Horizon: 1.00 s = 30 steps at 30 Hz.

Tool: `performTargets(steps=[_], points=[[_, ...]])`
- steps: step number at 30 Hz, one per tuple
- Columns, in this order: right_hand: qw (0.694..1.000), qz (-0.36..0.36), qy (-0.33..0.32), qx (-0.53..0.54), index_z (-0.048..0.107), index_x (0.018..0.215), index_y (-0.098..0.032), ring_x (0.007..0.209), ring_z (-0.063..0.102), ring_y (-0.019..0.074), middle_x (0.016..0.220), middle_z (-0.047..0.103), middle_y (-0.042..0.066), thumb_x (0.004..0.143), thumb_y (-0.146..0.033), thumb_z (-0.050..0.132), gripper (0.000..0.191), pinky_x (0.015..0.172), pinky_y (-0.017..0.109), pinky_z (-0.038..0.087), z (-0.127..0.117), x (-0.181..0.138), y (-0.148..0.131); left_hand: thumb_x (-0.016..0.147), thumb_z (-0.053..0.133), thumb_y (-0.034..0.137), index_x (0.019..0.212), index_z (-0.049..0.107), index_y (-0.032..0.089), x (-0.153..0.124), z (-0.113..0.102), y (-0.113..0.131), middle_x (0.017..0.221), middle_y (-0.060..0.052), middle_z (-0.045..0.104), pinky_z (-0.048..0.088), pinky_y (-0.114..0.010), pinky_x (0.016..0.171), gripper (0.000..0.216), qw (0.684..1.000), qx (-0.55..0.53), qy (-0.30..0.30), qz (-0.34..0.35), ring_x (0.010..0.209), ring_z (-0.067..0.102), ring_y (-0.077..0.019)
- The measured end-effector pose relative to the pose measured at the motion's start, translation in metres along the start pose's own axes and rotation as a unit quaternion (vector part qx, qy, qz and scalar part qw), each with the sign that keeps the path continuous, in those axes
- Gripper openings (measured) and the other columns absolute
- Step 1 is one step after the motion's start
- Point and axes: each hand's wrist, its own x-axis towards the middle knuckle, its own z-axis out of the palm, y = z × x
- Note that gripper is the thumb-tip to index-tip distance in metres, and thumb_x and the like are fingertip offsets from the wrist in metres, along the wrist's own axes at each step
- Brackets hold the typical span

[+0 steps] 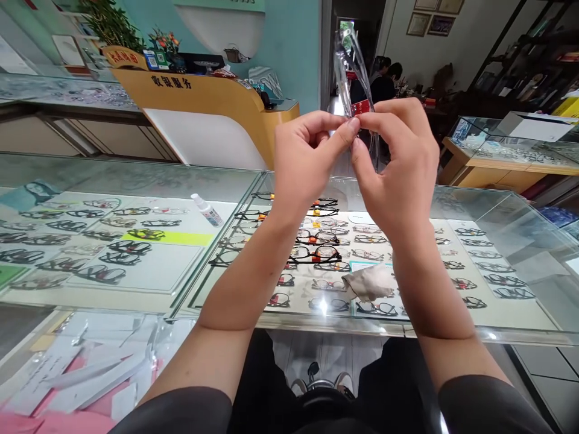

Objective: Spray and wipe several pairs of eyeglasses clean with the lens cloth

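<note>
Both of my hands are raised above a glass display counter [452,328]. My left hand [304,158] and my right hand [398,166] pinch the lower end of a clear plastic sleeve [348,60] with a small red label [360,107], which stands up from my fingertips. The fingers of both hands are closed on it, thumbs and forefingers meeting. Whether anything is inside the sleeve I cannot make out. Below my hands, on the glass top, lie several black eyeglass frames [314,253] and a crumpled beige cleaning cloth [368,283].
Rows of eyeglass frames fill the case under the glass. A small white spray bottle [206,210] lies on the counter to the left. An orange service desk [199,96] stands behind. People sit in the far doorway [384,78]. Papers lie at lower left [90,367].
</note>
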Motion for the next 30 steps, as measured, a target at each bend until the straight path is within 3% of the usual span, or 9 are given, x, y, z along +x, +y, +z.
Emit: performTargets(steps=[4, 12, 16, 19, 21, 23, 24, 27, 30], points=[[0.999, 0.012, -0.026, 0.028, 0.073, 0.118, -0.029, 0.133, 0.062, 0.0354, 0.131, 0.065, 0.014, 0.105, -0.040, 0.065, 0.020, 0.119, 0.056, 0.054, -0.015, -0.005, -0.012, 0.094, 0.085, 0.050, 0.088, 0.080, 0.024, -0.003, -0.009, 0.013, 0.065, 0.002, 0.052, 0.039, -0.025, 0.052, 0.028, 1.000, 0.015, 0.004, 0.004, 0.058, 0.052, -0.0100], [0.993, 0.000, -0.081, 0.088, 0.076, 0.117, -0.028, 0.104, 0.075, 0.0241, 0.118, 0.080, 0.006, 0.104, -0.042, 0.063, 0.023, 0.102, 0.046, 0.060, -0.021, -0.013, -0.037, 0.094, 0.079, 0.058, 0.090, 0.078, 0.025, -0.011, -0.052, 0.015, 0.062, 0.002, 0.050, 0.034, -0.031, 0.055, 0.033, 0.995, 0.084, -0.050, -0.016, 0.059, 0.045, -0.0139], [0.994, 0.012, -0.088, 0.062, 0.075, 0.110, -0.026, 0.098, 0.072, 0.0222, 0.112, 0.080, 0.006, 0.101, -0.040, 0.064, 0.019, 0.093, 0.041, 0.056, -0.018, -0.028, -0.014, 0.092, 0.077, 0.049, 0.088, 0.078, 0.024, 0.000, -0.082, 0.006, 0.060, 0.002, 0.048, 0.034, -0.032, 0.060, 0.026, 0.971, 0.199, -0.119, -0.054, 0.059, 0.041, -0.0148], [0.990, 0.081, -0.114, 0.006, 0.068, 0.087, -0.023, 0.081, 0.062, 0.0197, 0.089, 0.072, 0.003, 0.096, -0.038, 0.066, 0.018, 0.079, 0.035, 0.047, -0.017, -0.054, 0.037, 0.090, 0.072, 0.046, 0.091, 0.078, 0.021, 0.013, -0.103, -0.015, 0.065, 0.000, 0.056, 0.036, -0.034, 0.065, 0.026, 0.905, 0.337, -0.245, -0.088, 0.064, 0.048, -0.0166], [0.977, 0.171, -0.125, 0.005, 0.045, 0.066, -0.024, 0.067, 0.044, 0.0149, 0.066, 0.050, -0.003, 0.093, -0.036, 0.067, 0.037, 0.069, 0.033, 0.036, -0.016, -0.074, 0.077, 0.089, 0.071, 0.047, 0.094, 0.079, 0.020, 0.022, -0.114, -0.039, 0.073, -0.003, 0.064, 0.036, -0.034, 0.066, 0.028, 0.835, 0.406, -0.360, -0.096, 0.068, 0.054, -0.0186], [0.949, 0.310, -0.058, 0.000, 0.023, 0.062, -0.025, 0.064, 0.026, 0.0129, 0.060, 0.024, -0.006, 0.088, -0.029, 0.065, 0.050, 0.064, 0.033, 0.026, -0.016, -0.094, 0.113, 0.085, 0.071, 0.045, 0.098, 0.081, 0.021, 0.029, -0.123, -0.067, 0.086, -0.005, 0.073, 0.037, -0.032, 0.067, 0.029, 0.760, 0.459, -0.448, -0.103, 0.076, 0.061, -0.0208], [0.939, 0.341, -0.043, -0.010, 0.019, 0.061, -0.026, 0.064, 0.020, 0.0129, 0.060, 0.018, -0.006, 0.087, -0.026, 0.062, 0.050, 0.063, 0.035, 0.021, -0.015, -0.101, 0.127, 0.084, 0.071, 0.045, 0.098, 0.082, 0.022, 0.031, -0.127, -0.082, 0.095, -0.007, 0.077, 0.037, -0.032, 0.068, 0.029, 0.726, 0.487, -0.474, -0.105, 0.081, 0.063, -0.0219], [0.924, 0.379, -0.040, -0.012, 0.022, 0.059, -0.026, 0.064, 0.015, 0.0129, 0.060, 0.015, -0.006, 0.083, -0.024, 0.062, 0.046, 0.063, 0.037, 0.015, -0.014, -0.116, 0.158, 0.079, 0.073, 0.043, 0.105, 0.083, 0.024, 0.036, -0.138, -0.121, 0.111, -0.008, 0.081, 0.042, -0.030, 0.074, 0.033, 0.656, 0.548, -0.503, -0.128, 0.094, 0.067, -0.0244], [0.915, 0.402, -0.039, -0.005, 0.023, 0.057, -0.026, 0.064, 0.014, 0.0131, 0.059, 0.015, -0.006, 0.081, -0.023, 0.060, 0.044, 0.063, 0.037, 0.015, -0.008, -0.122, 0.175, 0.073, 0.079, 0.045, 0.105, 0.084, 0.025, 0.039, -0.146, -0.147, 0.114, -0.008, 0.083, 0.046, -0.028, 0.080, 0.038, 0.633, 0.574, -0.492, -0.166, 0.100, 0.068, -0.0249]])
